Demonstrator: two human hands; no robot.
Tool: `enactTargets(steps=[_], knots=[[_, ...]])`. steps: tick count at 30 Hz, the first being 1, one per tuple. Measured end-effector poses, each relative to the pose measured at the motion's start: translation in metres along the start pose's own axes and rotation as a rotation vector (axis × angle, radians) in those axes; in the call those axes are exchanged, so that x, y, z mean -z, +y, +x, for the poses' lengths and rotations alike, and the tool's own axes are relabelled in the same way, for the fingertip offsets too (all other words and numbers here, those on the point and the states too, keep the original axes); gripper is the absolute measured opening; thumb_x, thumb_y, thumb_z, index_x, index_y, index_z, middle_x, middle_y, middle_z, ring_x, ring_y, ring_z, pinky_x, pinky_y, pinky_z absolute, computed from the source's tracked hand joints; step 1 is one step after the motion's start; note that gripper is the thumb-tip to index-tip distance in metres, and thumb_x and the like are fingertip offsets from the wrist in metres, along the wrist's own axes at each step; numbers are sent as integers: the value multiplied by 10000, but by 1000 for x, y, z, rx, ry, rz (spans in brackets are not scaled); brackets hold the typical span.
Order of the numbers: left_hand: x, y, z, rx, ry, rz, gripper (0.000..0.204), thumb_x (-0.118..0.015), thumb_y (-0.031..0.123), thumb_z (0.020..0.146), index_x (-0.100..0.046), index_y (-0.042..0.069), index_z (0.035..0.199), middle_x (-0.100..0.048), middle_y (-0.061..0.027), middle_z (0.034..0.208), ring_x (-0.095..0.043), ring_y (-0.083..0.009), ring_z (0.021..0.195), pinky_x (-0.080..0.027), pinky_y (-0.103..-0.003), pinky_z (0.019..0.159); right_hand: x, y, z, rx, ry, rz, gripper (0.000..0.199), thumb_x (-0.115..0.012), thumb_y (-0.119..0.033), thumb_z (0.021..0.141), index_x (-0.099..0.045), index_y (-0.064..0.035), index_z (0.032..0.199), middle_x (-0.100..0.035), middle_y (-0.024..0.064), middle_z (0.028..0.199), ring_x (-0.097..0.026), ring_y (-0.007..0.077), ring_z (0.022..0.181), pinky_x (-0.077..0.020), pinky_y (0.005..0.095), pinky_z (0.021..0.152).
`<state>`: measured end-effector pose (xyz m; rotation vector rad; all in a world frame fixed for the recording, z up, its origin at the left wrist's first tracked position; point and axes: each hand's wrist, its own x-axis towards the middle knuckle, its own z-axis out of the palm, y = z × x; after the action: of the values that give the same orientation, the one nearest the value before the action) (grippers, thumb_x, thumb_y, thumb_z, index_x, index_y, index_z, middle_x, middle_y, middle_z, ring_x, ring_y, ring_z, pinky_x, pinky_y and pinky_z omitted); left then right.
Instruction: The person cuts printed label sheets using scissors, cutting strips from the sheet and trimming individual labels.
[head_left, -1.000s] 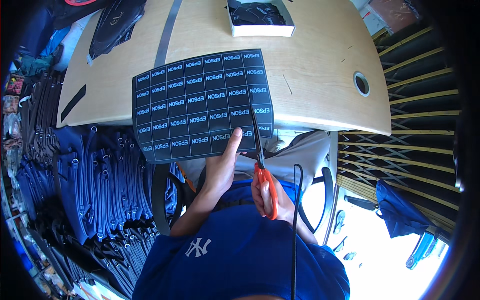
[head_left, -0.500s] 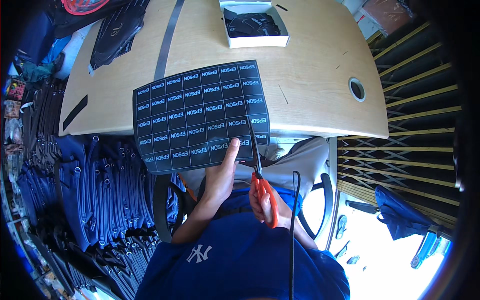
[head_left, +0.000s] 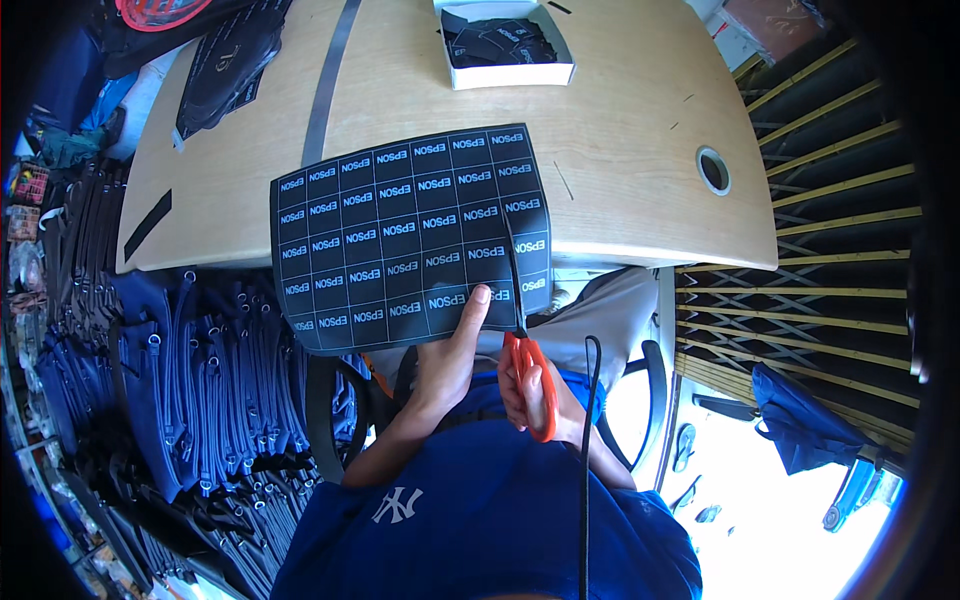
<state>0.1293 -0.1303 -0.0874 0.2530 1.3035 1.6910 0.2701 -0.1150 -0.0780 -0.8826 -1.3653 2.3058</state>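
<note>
A black sheet (head_left: pixel 400 240) printed with a white grid of repeated labels is held up over the table's near edge. My left hand (head_left: pixel 455 365) pinches its lower edge near the right corner, thumb on top and the fingers hidden beneath. My right hand (head_left: pixel 535 395) is wrapped round the red handles of a pair of scissors (head_left: pixel 532 375). The dark blades run up into the sheet along the line beside its rightmost column, with that strip to the right of them. The handles are close together.
On the wooden table (head_left: pixel 640 150) a white box (head_left: pixel 515 76) holds cut black pieces. Dark flat pieces (head_left: pixel 230 70) lie at the far left, a black strip (head_left: pixel 148 226) near the left edge. Blue straps with metal rings (head_left: pixel 220 380) hang left; a folding metal gate (head_left: pixel 800 300) stands right.
The scissors have moved forward, their blades now deeper into the sheet, and the handles look closer together. The sheet has shifted slightly right, with my left hand still on it.
</note>
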Motion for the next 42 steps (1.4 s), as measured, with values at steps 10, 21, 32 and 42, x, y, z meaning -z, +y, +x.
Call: enactTargets(steps=[10, 21, 32, 42], knots=[[0, -4, 2, -50, -29, 27, 261, -639, 136, 875, -558, -3, 1080, -584, -52, 1008, -548, -102, 894, -444, -246, 790, -2, -8, 1, -51, 52, -40, 697, -351, -674, 849, -407, 12, 956, -422, 27, 585, -454, 101, 400, -372, 221, 365], [0, 0, 1, -32, -40, 95, 247, -642, 139, 873, -566, -6, 1057, -593, -58, 990, -561, -106, 873, -453, -243, 778, -9, -21, 3, -108, 116, -137, 528, -233, -492, 972, -397, -28, 781, -420, 45, 506, -482, 136, 364, -424, 246, 361], [2, -3, 5, -102, -57, 67, 221, -639, 138, 874, -583, -1, 1037, -601, -50, 963, -566, -98, 846, -460, -231, 741, -4, -19, 4, -73, 136, -136, 432, -321, -381, 989, -419, 23, 875, -435, 33, 473, -486, 130, 335, -401, 233, 328], [-1, 6, 5, -112, -58, 110, 226, -635, 157, 879, -589, -4, 1030, -600, -52, 954, -563, -104, 845, -454, -239, 756, 1, -13, 4, -44, 59, -36, 502, -356, -493, 945, -399, 7, 919, -435, 36, 564, -478, 114, 354, -392, 221, 335]])
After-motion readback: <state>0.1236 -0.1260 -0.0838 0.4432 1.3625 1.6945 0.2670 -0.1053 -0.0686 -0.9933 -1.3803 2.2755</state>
